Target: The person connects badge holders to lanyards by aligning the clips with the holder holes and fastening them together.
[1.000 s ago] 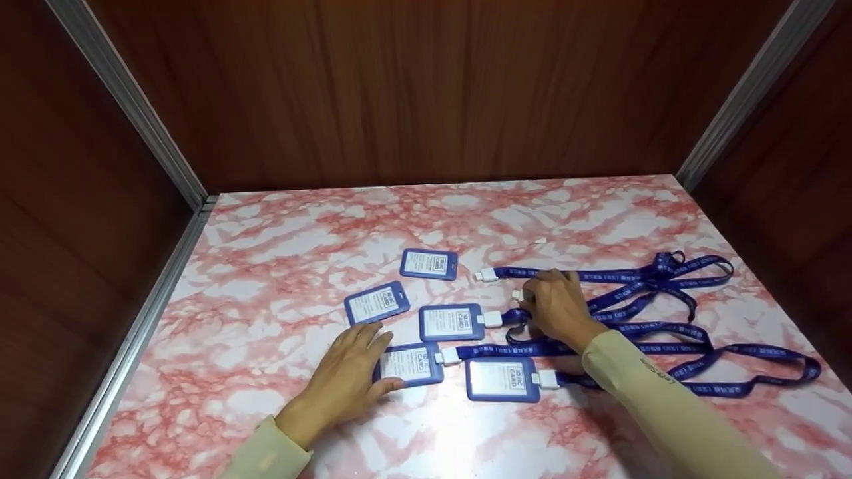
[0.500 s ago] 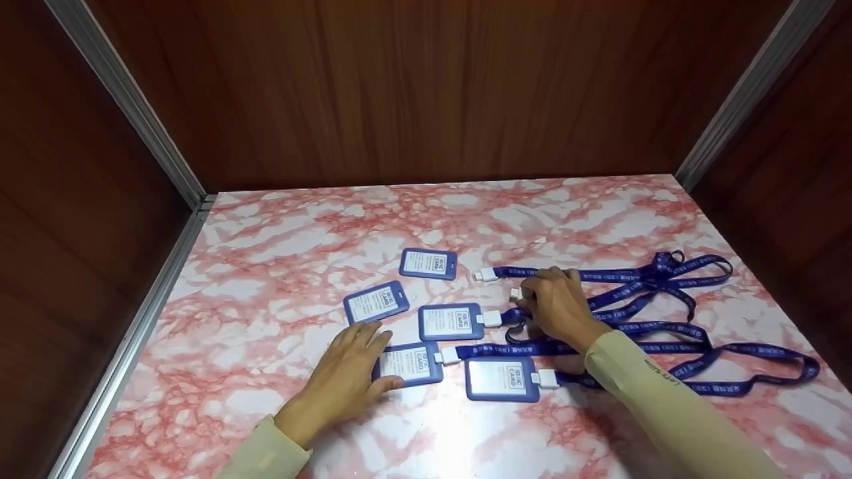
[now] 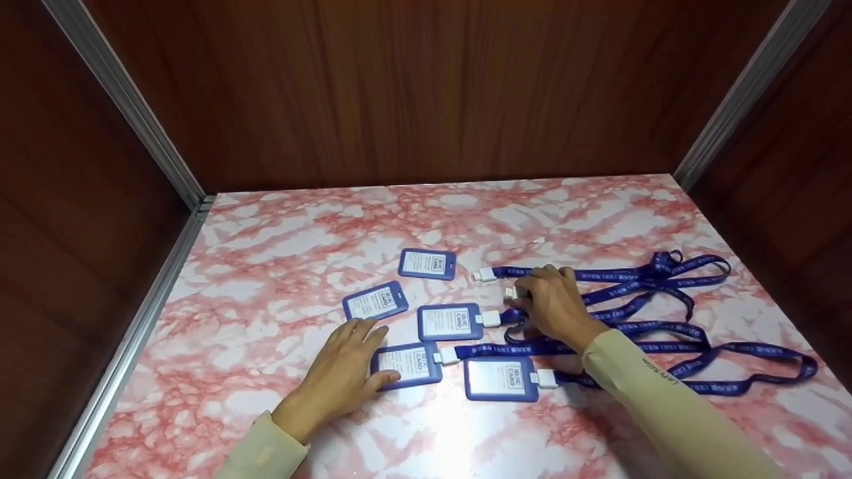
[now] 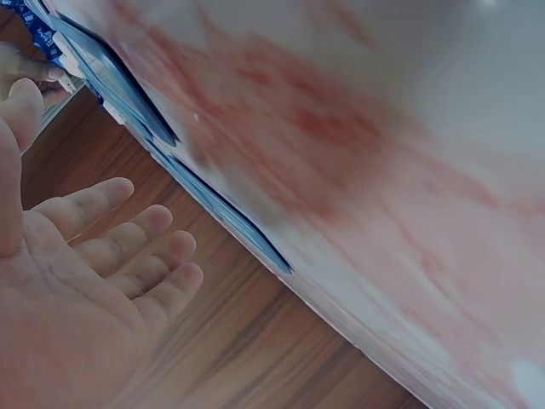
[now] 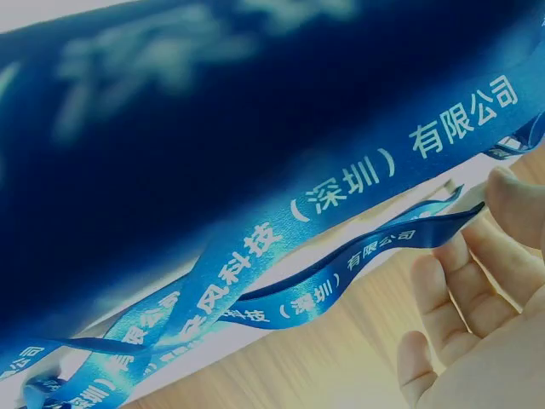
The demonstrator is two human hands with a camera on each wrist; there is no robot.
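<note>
In the head view the right hand point(image 3: 556, 303) pinches a blue lanyard near its white clip point(image 3: 511, 293). Printed blue straps point(image 5: 358, 175) fill much of the right wrist view beside the curled fingers. The left hand point(image 3: 336, 369), fingers spread, is at the left end of a blue-framed card holder point(image 3: 409, 364) and covers part of it. The palm and relaxed fingers of the left hand point(image 4: 94, 281) hold nothing in the left wrist view. Two card holders, one at the back point(image 3: 427, 264) and one to the left point(image 3: 375, 301), lie apart from any clip.
Two more card holders, one in the middle point(image 3: 449, 322) and one in front point(image 3: 500, 379), are joined to lanyards. Overlapping lanyard loops point(image 3: 765, 350) spread to the right over the red and white table point(image 3: 266, 226). Wooden panels point(image 3: 426, 93) stand around it.
The right hand has shifted slightly left, and the white clip at its fingertips has moved left with it. The left hand has moved only a little, slightly left and up.
</note>
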